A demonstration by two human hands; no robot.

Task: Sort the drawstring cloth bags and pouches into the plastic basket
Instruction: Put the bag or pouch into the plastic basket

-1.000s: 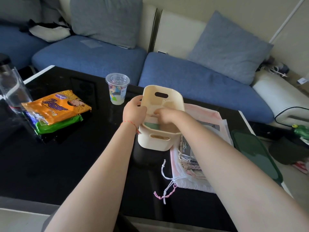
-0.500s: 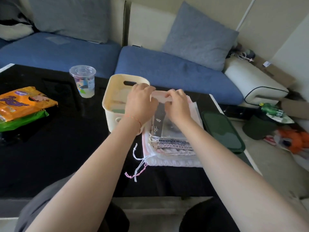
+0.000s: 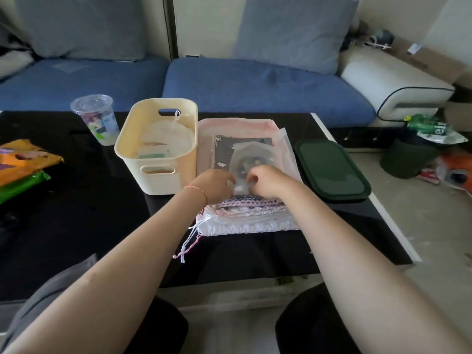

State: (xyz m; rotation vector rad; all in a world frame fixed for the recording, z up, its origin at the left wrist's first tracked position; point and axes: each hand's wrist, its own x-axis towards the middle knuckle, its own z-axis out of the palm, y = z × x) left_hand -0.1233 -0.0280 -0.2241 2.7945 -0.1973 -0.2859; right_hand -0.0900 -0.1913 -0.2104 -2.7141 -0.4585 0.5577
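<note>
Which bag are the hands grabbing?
The see-through top bag of the pile; both hands, left and right, pinch its near edge.

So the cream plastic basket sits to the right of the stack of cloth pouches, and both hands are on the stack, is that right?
Not quite. In the head view the cream plastic basket sits left of the stack of cloth pouches. Both the left hand and right hand are on the stack.

A home living room is indicated — a blue sofa (image 3: 255,85) with grey-blue cushions (image 3: 288,31) is set just behind a black glossy coffee table (image 3: 76,221). On the table a lidded plastic drink cup (image 3: 95,118) and snack packets (image 3: 23,164) are seen, and to the table's right clutter is scattered over the bare floor (image 3: 421,226) — a lived-in domestic space
</note>
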